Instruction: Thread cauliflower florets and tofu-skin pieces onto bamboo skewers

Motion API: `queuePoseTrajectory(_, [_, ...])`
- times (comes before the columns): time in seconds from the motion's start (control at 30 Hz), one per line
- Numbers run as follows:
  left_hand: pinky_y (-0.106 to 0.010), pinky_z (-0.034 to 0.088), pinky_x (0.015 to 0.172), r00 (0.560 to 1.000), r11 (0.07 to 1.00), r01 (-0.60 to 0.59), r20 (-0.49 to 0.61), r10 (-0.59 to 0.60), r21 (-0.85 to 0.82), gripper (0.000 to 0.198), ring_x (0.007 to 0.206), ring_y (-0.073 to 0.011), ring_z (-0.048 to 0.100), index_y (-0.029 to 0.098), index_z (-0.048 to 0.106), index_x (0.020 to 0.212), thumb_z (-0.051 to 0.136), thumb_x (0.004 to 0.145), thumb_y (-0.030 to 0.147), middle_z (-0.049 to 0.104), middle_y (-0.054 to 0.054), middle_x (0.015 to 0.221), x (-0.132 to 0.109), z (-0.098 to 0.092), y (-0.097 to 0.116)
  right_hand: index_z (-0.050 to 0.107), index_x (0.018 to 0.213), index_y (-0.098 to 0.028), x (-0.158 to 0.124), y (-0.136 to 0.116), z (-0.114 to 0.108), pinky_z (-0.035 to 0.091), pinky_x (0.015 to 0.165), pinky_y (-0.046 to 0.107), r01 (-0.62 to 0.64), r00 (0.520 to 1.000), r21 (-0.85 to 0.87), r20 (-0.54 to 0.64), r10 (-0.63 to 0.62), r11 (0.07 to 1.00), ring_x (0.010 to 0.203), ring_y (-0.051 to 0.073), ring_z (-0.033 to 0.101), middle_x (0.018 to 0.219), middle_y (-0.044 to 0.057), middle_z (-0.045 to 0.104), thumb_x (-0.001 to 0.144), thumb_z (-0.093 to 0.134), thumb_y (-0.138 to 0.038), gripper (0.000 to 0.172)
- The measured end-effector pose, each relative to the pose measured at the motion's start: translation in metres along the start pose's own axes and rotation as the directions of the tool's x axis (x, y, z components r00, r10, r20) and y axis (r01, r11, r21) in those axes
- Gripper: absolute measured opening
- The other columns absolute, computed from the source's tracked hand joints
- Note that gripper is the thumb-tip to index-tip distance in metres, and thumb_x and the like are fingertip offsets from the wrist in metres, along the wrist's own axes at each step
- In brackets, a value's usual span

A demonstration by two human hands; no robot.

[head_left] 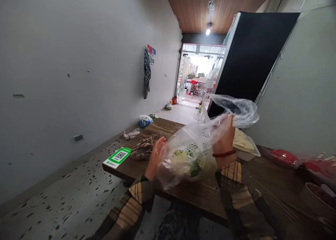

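Note:
A clear plastic bag [168, 173] stands on the dark wooden table, with a pale green and white vegetable [181, 159] inside. White foam netting [193, 145] shows through the film; the vegetable's exact kind is blurred. My right hand [225, 135], with a red bracelet at the wrist, is closed round the gathered upper part of the bag, whose loose top flops to the right. My left hand [156, 156] rests along the bag's left side, fingers stretched upward and partly hidden by the film. A crumpled brownish cloth [143, 149] lies just left of it.
A green QR-code card [119, 157] lies at the table's [204, 194] left corner. Behind my right hand is a white tub [245, 145] with pale contents. Red items in plastic [285, 157], a bowl [320, 198] and thin skewers [275, 199] occupy the right. Bags [145, 121] sit on the floor.

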State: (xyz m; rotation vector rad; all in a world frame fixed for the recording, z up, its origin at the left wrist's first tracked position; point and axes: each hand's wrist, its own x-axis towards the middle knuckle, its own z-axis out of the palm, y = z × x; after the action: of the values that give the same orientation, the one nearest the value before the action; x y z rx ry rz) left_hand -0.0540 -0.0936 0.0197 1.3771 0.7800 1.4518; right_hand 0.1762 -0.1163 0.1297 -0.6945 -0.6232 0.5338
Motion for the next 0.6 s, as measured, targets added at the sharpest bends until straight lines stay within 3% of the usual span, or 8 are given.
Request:
queuePoseTrajectory(0.1, [-0.047,0.04,0.103,0.992,0.989,0.122,0.001,-0.123,-0.087,0.06,0.122,-0.0302,0.052,0.016,0.05,0.123,0.056,0.08,0.058,0.053,-0.018,0.133,0.005,0.011,-0.01,0.042,0.066,-0.026,-0.005,0.018,-0.038,0.045,0.045,0.024,-0.053,0.993,-0.03,-0.105,0.049,0.998,0.048,0.012,0.049,0.053,-0.006,0.045,0.084,0.042,-0.056,0.035])
queuePoseTrajectory(0.17, [-0.044,0.04,0.103,0.996,0.994,0.086,0.01,-0.086,-0.068,0.059,0.12,-0.0279,0.053,0.017,0.051,0.123,0.055,0.081,0.058,0.055,-0.016,0.131,0.0,0.015,-0.009,0.047,0.067,-0.025,-0.009,0.017,-0.062,0.045,0.045,0.023,-0.072,0.991,-0.059,-0.114,0.065,0.996,0.048,0.011,0.048,0.055,-0.005,0.048,0.082,0.049,-0.053,0.032])
queuePoseTrajectory(0.27, [-0.042,0.04,0.104,0.987,0.984,-0.145,-0.055,0.151,0.104,0.05,0.118,-0.0242,0.054,0.019,0.052,0.124,0.048,0.087,0.053,0.056,-0.013,0.128,-0.015,0.017,0.005,0.054,0.072,-0.021,-0.009,0.007,-0.093,0.045,0.047,0.022,-0.082,0.992,-0.095,-0.106,0.072,0.992,0.049,0.009,0.049,0.059,-0.004,0.054,0.076,0.063,-0.047,0.028])
queuePoseTrajectory(0.33, [-0.043,0.042,0.101,0.927,0.894,-0.351,-0.034,0.374,0.278,0.048,0.116,-0.0247,0.054,0.019,0.052,0.124,0.047,0.089,0.051,0.056,-0.013,0.125,-0.033,0.02,0.016,0.058,0.078,-0.02,-0.006,0.002,-0.115,0.045,0.048,0.021,-0.092,0.989,-0.088,-0.119,0.082,0.992,0.051,0.009,0.051,0.062,-0.005,0.057,0.07,0.071,-0.043,0.028])
queuePoseTrajectory(0.43, [-0.044,0.046,0.095,0.772,0.637,-0.626,0.241,0.589,0.449,0.05,0.112,-0.0267,0.053,0.017,0.053,0.123,0.05,0.087,0.051,0.056,-0.014,0.118,-0.068,0.028,0.027,0.063,0.088,-0.019,-0.004,-0.001,-0.154,0.049,0.052,0.022,-0.126,0.985,-0.122,-0.133,0.109,0.985,0.059,0.011,0.059,0.071,-0.003,0.065,0.065,0.078,-0.039,0.034])
queuePoseTrajectory(0.5, [-0.042,0.048,0.092,0.608,0.448,-0.792,0.47,0.64,0.416,0.051,0.109,-0.0254,0.055,0.016,0.053,0.123,0.052,0.086,0.051,0.059,-0.013,0.112,-0.088,0.037,0.03,0.065,0.091,-0.019,-0.009,0.001,-0.184,0.051,0.058,0.024,-0.149,0.984,-0.185,-0.125,0.127,0.971,0.065,0.013,0.062,0.078,-0.001,0.068,0.065,0.079,-0.04,0.036])
queuePoseTrajectory(0.6, [-0.037,0.05,0.092,0.346,0.244,-0.937,0.753,0.559,0.249,0.044,0.105,-0.0227,0.057,0.014,0.056,0.116,0.052,0.087,0.047,0.064,-0.012,0.104,-0.101,0.055,0.032,0.065,0.093,-0.022,-0.024,0.006,-0.231,0.053,0.063,0.026,-0.199,0.978,-0.289,-0.117,0.172,0.936,0.07,0.015,0.065,0.083,0.0,0.07,0.065,0.079,-0.041,0.037])
